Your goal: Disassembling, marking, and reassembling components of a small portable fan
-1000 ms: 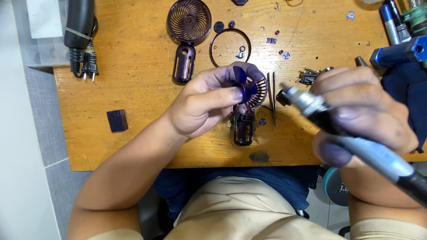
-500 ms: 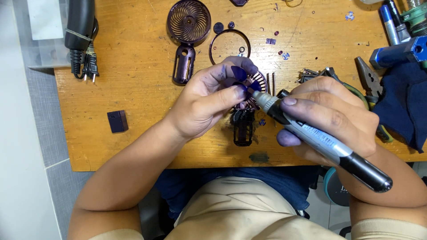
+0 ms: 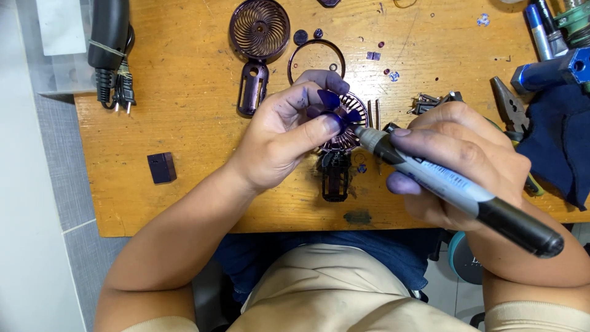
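Desk [image 3: 184, 184] of orange wood, strewn with parts. Left hand [image 3: 279, 138] pinching small purple fan [image 3: 339, 120] above desk middle: round ribbed grille, dark translucent purple, glossy blades at centre, slotted handle hanging down toward desk edge. Right hand [image 3: 458, 157] wrapped around grey marker [image 3: 455, 190], black cap end pointing lower right, tip touching fan grille. Matching loose grille [image 3: 259, 29] and thin ring [image 3: 316, 61] farther back, pliers [image 3: 509, 104] to the right, small dark block [image 3: 161, 167] to the left. Against half a second back: marker tip still at grille, right hand shifted slightly right, fan tilted a little more upward.
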